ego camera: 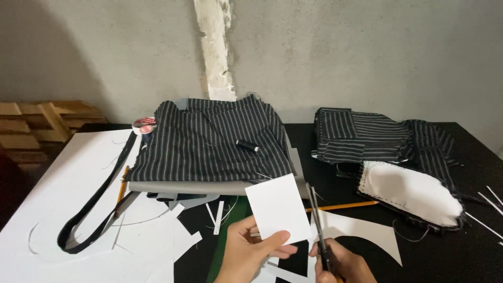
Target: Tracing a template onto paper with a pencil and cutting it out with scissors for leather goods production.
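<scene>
left hand [246,254] fingers pinch a white paper rectangle [277,209] upright above the bench [461,257]. right hand [340,264] fingers closed around scissors [318,222], blades at the paper's right edge. striped fabric [209,141] behind.

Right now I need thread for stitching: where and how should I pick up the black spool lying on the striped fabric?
The black thread spool lies on its side on the folded striped fabric, its axis slanting toward the right. Probably best to pinch it across the middle of its barrel from above, fingers on the two long sides; nothing crowds it, and gripping the ends could make it roll.
</scene>
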